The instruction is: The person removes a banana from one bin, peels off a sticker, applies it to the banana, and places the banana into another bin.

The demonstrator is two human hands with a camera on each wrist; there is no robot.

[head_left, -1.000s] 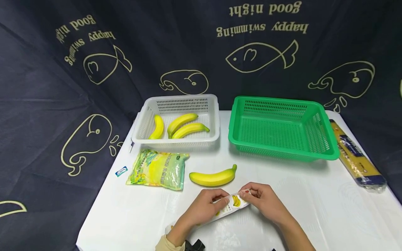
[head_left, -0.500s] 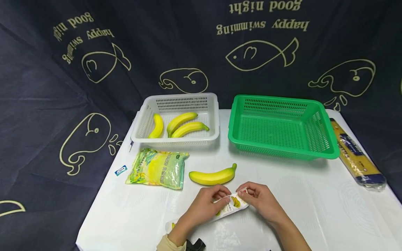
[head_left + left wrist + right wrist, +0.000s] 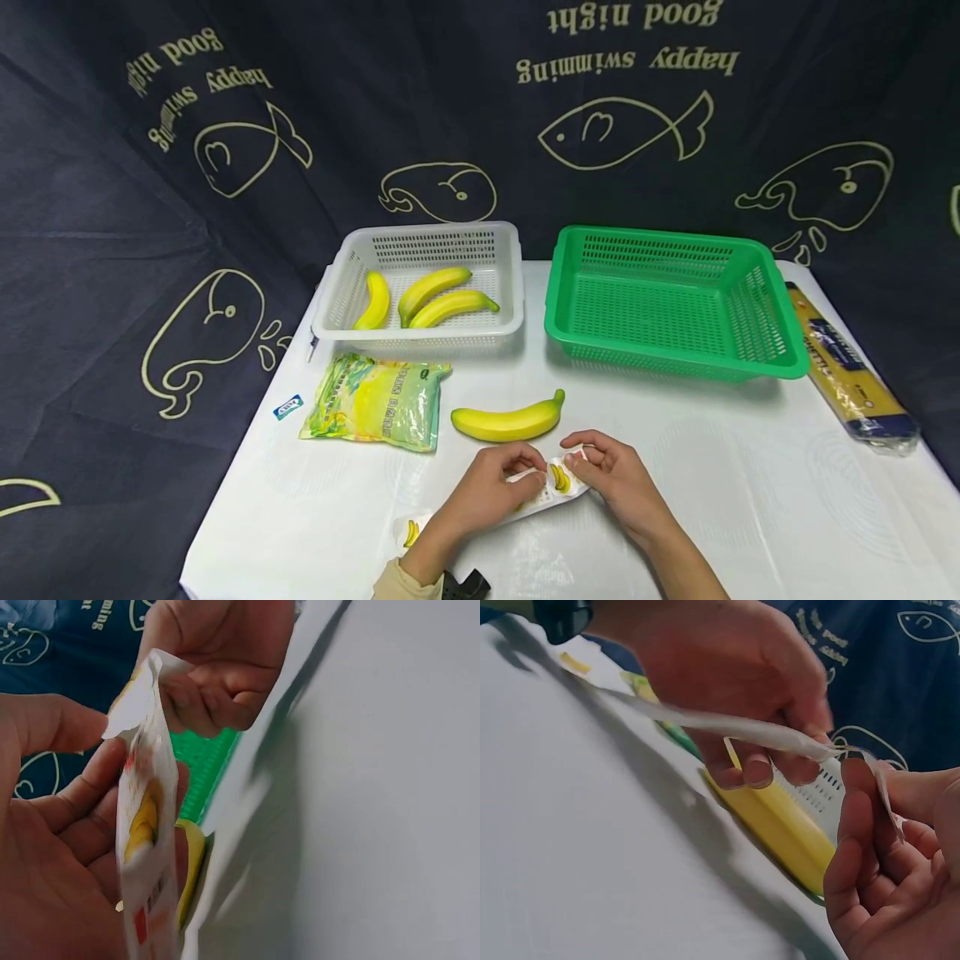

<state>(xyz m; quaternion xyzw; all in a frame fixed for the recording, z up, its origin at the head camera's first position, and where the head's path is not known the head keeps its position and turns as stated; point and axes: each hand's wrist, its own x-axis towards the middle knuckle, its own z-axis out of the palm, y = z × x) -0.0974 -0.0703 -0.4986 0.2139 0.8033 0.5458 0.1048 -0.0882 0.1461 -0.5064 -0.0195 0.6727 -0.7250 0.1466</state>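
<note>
And here are the two hands at work, low over the white bench point(image 3: 750, 500)! The left hand point(image 3: 487, 492) pinches a white strip printed with bananas point(image 3: 551, 496) between thumb and fingers, while the right hand point(image 3: 618, 479) nips its far end, thumb against fingers. The strip slants between them, its other end poking out beyond the left forearm point(image 3: 431, 546). Just ahead of the hands lies a single yellow banana point(image 3: 508, 422), its stem pointing right. Over on the left, a green-and-yellow bag point(image 3: 386, 406), with a small blue-green label point(image 3: 288, 407) right beside it. Up at the back, a white basket point(image 3: 420, 337) cradles three bananas point(image 3: 435, 292), and alongside sits the green basket point(image 3: 675, 360). Far right, a gold-and-blue package point(image 3: 855, 379) stretches along the bench's edge; behind everything hangs dark cloth point(image 3: 450, 92) with fish and whale drawings.
</note>
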